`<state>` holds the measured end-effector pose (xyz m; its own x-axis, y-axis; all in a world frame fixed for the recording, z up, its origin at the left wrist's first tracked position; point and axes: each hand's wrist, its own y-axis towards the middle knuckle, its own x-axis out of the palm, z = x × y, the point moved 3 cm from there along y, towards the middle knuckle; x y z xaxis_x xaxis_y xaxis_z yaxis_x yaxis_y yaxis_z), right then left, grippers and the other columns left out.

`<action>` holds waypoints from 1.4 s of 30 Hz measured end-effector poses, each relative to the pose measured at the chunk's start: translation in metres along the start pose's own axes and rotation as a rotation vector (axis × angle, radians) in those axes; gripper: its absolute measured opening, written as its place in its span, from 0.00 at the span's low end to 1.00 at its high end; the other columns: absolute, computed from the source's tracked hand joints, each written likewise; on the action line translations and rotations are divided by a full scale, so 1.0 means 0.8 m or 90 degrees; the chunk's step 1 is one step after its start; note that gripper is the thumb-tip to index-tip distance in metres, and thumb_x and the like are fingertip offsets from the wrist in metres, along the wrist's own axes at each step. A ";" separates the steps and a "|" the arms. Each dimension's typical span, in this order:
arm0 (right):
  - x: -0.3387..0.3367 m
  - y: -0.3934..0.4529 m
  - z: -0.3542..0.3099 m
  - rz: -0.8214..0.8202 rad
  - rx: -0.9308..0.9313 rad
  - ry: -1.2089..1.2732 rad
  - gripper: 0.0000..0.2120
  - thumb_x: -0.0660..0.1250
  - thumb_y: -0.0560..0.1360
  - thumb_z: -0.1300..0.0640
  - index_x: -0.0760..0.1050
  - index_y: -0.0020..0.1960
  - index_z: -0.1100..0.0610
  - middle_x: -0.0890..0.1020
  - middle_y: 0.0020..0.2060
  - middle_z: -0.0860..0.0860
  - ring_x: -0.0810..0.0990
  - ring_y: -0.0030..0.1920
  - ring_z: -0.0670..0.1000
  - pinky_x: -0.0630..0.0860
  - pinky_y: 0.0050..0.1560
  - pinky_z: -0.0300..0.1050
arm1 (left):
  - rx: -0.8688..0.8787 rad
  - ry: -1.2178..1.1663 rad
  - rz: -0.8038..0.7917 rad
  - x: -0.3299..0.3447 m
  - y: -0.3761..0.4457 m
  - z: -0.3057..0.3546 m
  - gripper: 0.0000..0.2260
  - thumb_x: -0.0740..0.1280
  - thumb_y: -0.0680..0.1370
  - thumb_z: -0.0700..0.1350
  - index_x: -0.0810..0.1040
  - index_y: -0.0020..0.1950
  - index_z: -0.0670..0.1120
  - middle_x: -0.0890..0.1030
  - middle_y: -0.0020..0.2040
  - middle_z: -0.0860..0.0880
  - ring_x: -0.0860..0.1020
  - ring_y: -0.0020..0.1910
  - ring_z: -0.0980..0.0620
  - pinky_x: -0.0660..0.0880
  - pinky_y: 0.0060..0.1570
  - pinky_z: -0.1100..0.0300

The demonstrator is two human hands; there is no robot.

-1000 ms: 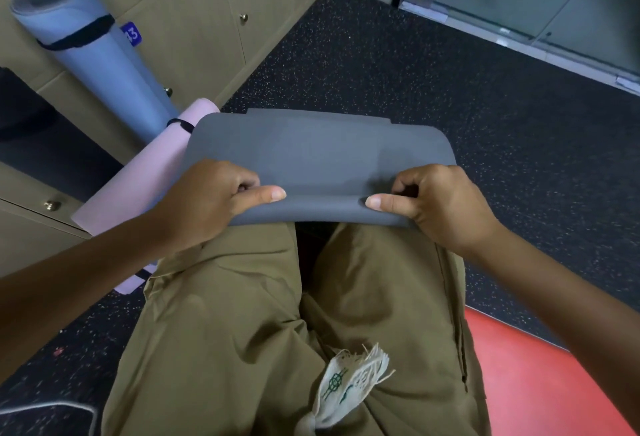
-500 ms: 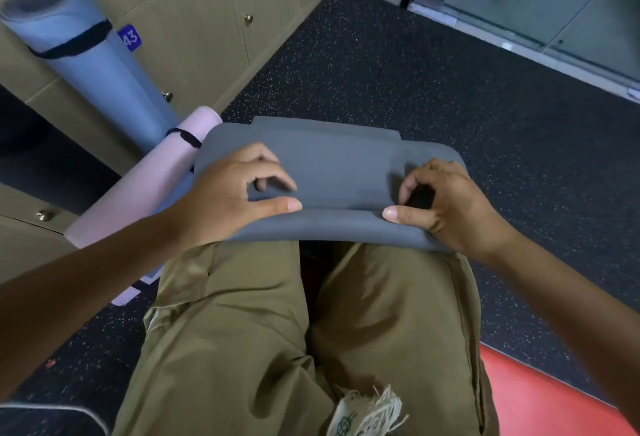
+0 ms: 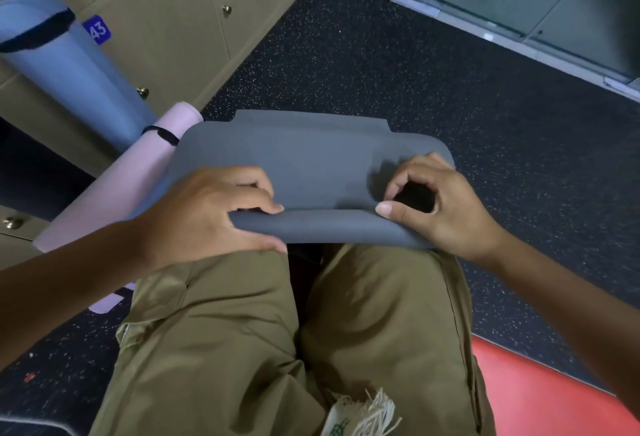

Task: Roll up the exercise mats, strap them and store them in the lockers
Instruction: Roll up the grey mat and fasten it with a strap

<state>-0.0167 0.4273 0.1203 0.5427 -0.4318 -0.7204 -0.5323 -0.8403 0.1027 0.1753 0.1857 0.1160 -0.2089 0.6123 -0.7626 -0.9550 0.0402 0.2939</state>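
A grey exercise mat (image 3: 308, 158) lies on the dark floor in front of my knees, its near edge curled into a thin roll. My left hand (image 3: 204, 214) grips the roll's left end, fingers curled over the top and thumb underneath. My right hand (image 3: 440, 203) pinches the right end between thumb and bent fingers. A rolled blue mat (image 3: 65, 68) with a black strap leans against the lockers (image 3: 166, 20) at the left. A rolled pink mat (image 3: 114, 190), also strapped, lies below it.
Tan locker doors with small knobs run along the left; one carries a blue tag 43 (image 3: 97, 30). A dark open locker bay (image 3: 31, 165) sits at the far left. Speckled black floor (image 3: 415, 65) stretches ahead to a metal door threshold (image 3: 519, 37). A red surface (image 3: 540, 397) lies at bottom right.
Both hands have turned the mat's near edge over, so the fold has become a tighter roll. My fingers shifted on top of the roll.
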 end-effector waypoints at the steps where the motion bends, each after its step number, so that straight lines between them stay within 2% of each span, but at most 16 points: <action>1: 0.000 -0.003 -0.004 -0.002 -0.037 -0.022 0.19 0.71 0.72 0.35 0.80 0.46 0.51 0.80 0.44 0.46 0.76 0.51 0.51 0.73 0.54 0.50 | -0.023 -0.024 -0.010 -0.001 0.001 0.000 0.19 0.76 0.70 0.63 0.86 0.46 0.47 0.80 0.44 0.57 0.78 0.40 0.57 0.74 0.41 0.55; 4: 0.004 -0.013 -0.012 -0.022 -0.157 -0.101 0.25 0.73 0.71 0.35 0.79 0.55 0.55 0.79 0.49 0.50 0.77 0.51 0.55 0.74 0.53 0.56 | -0.101 -0.122 -0.030 0.000 0.009 -0.007 0.16 0.77 0.68 0.62 0.86 0.43 0.50 0.79 0.40 0.53 0.75 0.36 0.50 0.71 0.38 0.50; 6: 0.008 -0.020 -0.014 -0.041 -0.220 -0.181 0.30 0.74 0.69 0.33 0.79 0.58 0.57 0.78 0.51 0.51 0.77 0.50 0.56 0.74 0.52 0.56 | -0.140 -0.170 -0.044 0.001 0.013 -0.011 0.15 0.77 0.66 0.62 0.86 0.41 0.51 0.79 0.39 0.50 0.74 0.35 0.50 0.71 0.37 0.48; 11: 0.010 -0.023 -0.015 -0.008 -0.273 -0.256 0.24 0.75 0.73 0.39 0.81 0.57 0.58 0.76 0.47 0.52 0.75 0.46 0.56 0.72 0.48 0.53 | -0.172 -0.194 -0.054 0.002 0.016 -0.015 0.15 0.76 0.66 0.62 0.85 0.39 0.51 0.80 0.39 0.51 0.75 0.35 0.55 0.69 0.37 0.57; 13: 0.009 -0.021 -0.012 -0.019 -0.266 -0.231 0.22 0.74 0.75 0.40 0.81 0.56 0.57 0.76 0.46 0.50 0.75 0.47 0.54 0.72 0.49 0.52 | -0.152 -0.147 -0.040 0.001 0.014 -0.010 0.15 0.75 0.70 0.62 0.85 0.40 0.50 0.81 0.40 0.53 0.78 0.40 0.52 0.72 0.41 0.54; 17: 0.005 -0.011 -0.007 -0.076 -0.210 -0.121 0.19 0.74 0.74 0.40 0.81 0.52 0.55 0.78 0.45 0.46 0.74 0.48 0.51 0.73 0.51 0.51 | -0.094 0.051 0.023 0.002 0.002 0.010 0.18 0.70 0.75 0.62 0.86 0.45 0.47 0.80 0.43 0.56 0.79 0.43 0.54 0.74 0.45 0.52; 21: 0.004 0.000 -0.001 -0.119 -0.164 -0.046 0.18 0.75 0.72 0.40 0.80 0.49 0.54 0.78 0.45 0.44 0.74 0.50 0.51 0.73 0.52 0.51 | -0.048 0.262 0.114 0.017 -0.013 0.033 0.18 0.67 0.80 0.58 0.85 0.48 0.43 0.80 0.44 0.48 0.78 0.42 0.43 0.75 0.40 0.47; 24: 0.003 0.004 0.000 -0.146 -0.145 -0.004 0.17 0.75 0.72 0.41 0.79 0.48 0.54 0.79 0.46 0.47 0.75 0.52 0.54 0.73 0.53 0.54 | -0.046 0.334 0.104 0.027 -0.019 0.038 0.23 0.67 0.78 0.63 0.83 0.50 0.42 0.79 0.46 0.46 0.77 0.42 0.41 0.74 0.41 0.46; 26: 0.002 0.008 -0.002 -0.162 -0.132 0.010 0.17 0.75 0.71 0.41 0.79 0.47 0.53 0.79 0.46 0.47 0.75 0.52 0.54 0.73 0.53 0.54 | -0.049 0.322 0.085 0.027 -0.017 0.032 0.25 0.67 0.75 0.66 0.82 0.50 0.43 0.79 0.46 0.47 0.78 0.43 0.42 0.73 0.42 0.48; 30: -0.002 0.010 -0.009 -0.165 -0.122 -0.035 0.17 0.73 0.72 0.37 0.79 0.48 0.50 0.76 0.47 0.44 0.75 0.53 0.50 0.74 0.53 0.50 | -0.065 0.214 0.021 0.021 -0.004 0.017 0.23 0.65 0.76 0.66 0.81 0.48 0.46 0.76 0.45 0.51 0.76 0.43 0.46 0.72 0.43 0.50; 33: -0.003 -0.001 -0.017 -0.138 -0.165 -0.194 0.22 0.66 0.76 0.33 0.80 0.54 0.51 0.75 0.49 0.45 0.74 0.52 0.50 0.75 0.53 0.51 | -0.110 0.127 -0.017 0.019 0.002 0.008 0.21 0.65 0.75 0.68 0.80 0.46 0.50 0.74 0.44 0.56 0.75 0.44 0.52 0.72 0.45 0.52; 35: -0.002 -0.009 -0.027 -0.093 -0.198 -0.314 0.25 0.61 0.78 0.34 0.81 0.57 0.54 0.75 0.50 0.48 0.74 0.51 0.53 0.75 0.51 0.53 | -0.141 0.089 -0.028 0.018 0.005 0.003 0.20 0.65 0.74 0.68 0.79 0.45 0.52 0.74 0.42 0.56 0.74 0.44 0.55 0.70 0.46 0.54; 38: 0.009 -0.021 -0.035 -0.012 -0.211 -0.426 0.26 0.57 0.81 0.38 0.80 0.55 0.59 0.77 0.49 0.54 0.74 0.48 0.58 0.73 0.47 0.56 | -0.179 0.039 -0.044 0.016 0.012 -0.006 0.21 0.65 0.71 0.71 0.79 0.44 0.53 0.76 0.41 0.54 0.74 0.45 0.54 0.71 0.48 0.53; 42: 0.017 -0.023 -0.029 0.008 -0.191 -0.387 0.25 0.58 0.83 0.41 0.80 0.57 0.62 0.77 0.49 0.57 0.74 0.47 0.59 0.73 0.50 0.54 | -0.236 -0.010 -0.107 0.013 0.021 -0.019 0.21 0.65 0.67 0.74 0.77 0.42 0.57 0.78 0.41 0.54 0.73 0.49 0.55 0.71 0.52 0.52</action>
<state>0.0157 0.4295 0.1242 0.0285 -0.2551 -0.9665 -0.2856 -0.9287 0.2366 0.1535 0.1806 0.1039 -0.0427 0.6330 -0.7730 -0.9873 -0.1450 -0.0642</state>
